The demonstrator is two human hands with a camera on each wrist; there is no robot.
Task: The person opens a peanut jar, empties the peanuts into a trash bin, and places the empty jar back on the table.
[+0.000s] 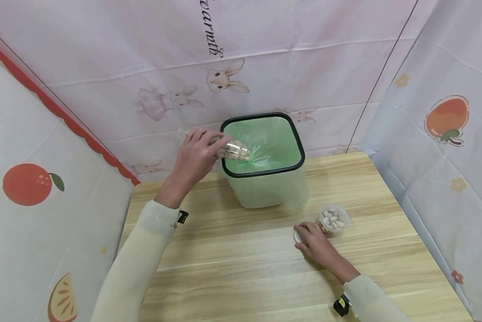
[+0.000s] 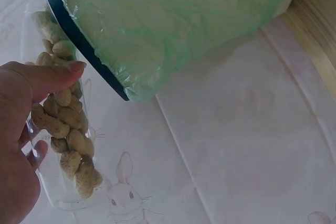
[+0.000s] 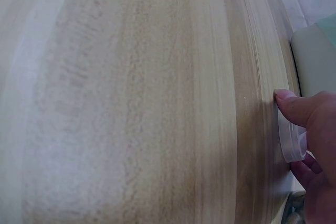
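A clear plastic jar of unshelled peanuts (image 2: 65,111) lies tilted in my left hand (image 1: 198,154), thumb across its side. Its mouth end reaches over the rim of a bin (image 1: 273,190) lined with a green plastic bag (image 1: 265,138). Peanuts crowd towards the mouth. Down on the table, my right hand (image 1: 315,246) pinches a round translucent lid (image 3: 290,137) between thumb and fingers. Just beside that hand stands a small clear tub (image 1: 332,220) full of pale nuts.
The bin's black rim (image 1: 299,145) faces up, near the back edge of the wooden table (image 1: 225,268). Printed cloth (image 1: 164,53) hangs behind and on both sides, close to the table's edges.
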